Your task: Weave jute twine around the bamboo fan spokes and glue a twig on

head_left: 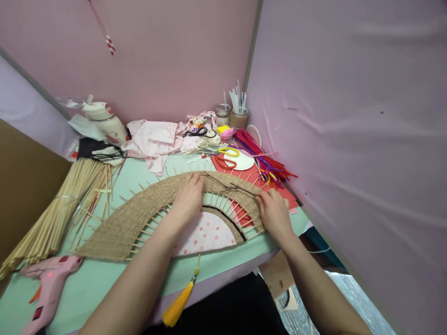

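Note:
A large woven fan (115, 235) with thin wooden ribs lies flat along the table's front edge. Its inner half-circle is pink patterned cloth (213, 235) with a black rim, and a yellow tassel (179, 304) hangs below. A dark forked twig (230, 187) rests across the upper right of the woven band. My left hand (190, 195) is closed at the twig's left end, over the band. At the twig's right end, my right hand (274, 210) pinches it near the fan's right side.
A pink glue gun (52, 284) and bundled wooden sticks (56, 209) lie at the left. Behind the fan are a bottle (106, 123), crumpled pink cloth (153, 135), scissors (226, 151), pipe cleaners (261, 156) and a cup of white sticks (239, 118).

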A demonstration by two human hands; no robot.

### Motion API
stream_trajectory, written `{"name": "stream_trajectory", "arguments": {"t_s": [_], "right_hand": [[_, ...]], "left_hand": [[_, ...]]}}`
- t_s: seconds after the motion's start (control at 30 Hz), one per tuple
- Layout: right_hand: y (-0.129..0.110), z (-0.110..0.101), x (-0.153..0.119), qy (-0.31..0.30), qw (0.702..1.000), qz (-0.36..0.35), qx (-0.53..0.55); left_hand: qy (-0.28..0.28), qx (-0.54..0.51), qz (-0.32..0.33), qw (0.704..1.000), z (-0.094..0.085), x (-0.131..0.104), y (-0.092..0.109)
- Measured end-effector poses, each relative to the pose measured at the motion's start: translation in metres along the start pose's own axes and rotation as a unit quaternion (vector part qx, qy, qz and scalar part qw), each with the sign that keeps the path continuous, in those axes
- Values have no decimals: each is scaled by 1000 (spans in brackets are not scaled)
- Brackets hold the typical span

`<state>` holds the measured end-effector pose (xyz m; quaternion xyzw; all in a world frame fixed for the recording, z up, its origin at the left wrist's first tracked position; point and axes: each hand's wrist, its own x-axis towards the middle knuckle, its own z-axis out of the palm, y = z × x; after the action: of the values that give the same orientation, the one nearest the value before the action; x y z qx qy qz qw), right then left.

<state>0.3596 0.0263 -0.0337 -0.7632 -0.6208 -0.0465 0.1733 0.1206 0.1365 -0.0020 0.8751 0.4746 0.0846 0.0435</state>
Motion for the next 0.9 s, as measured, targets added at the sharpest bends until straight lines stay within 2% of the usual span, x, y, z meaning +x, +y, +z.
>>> {"name": "stream_trajectory", "arguments": {"t_s": [0.1, 0.2, 0.43, 0.6, 0.77, 0.9], "right_hand": [[2, -1, -2, 17, 999, 0, 33], [5, -5, -3, 28, 998, 4, 54], [9, -7, -5, 18, 997, 2, 73], [11, -5, -4, 15, 995, -1, 100], [8, -4, -1, 31, 991, -5, 126], [7, -4, 0, 22, 991, 2, 133]], "left_hand": [[-68, 10, 21, 997, -1, 10, 1], [-102, 14, 25, 994, -4, 17, 5], [-127, 34, 70, 989, -2, 29, 4], [-147, 41, 67, 986, -1, 31, 4], [-136, 39, 65, 988, -3, 33, 7], [-143, 17, 72, 987, 2, 32, 5]]}}
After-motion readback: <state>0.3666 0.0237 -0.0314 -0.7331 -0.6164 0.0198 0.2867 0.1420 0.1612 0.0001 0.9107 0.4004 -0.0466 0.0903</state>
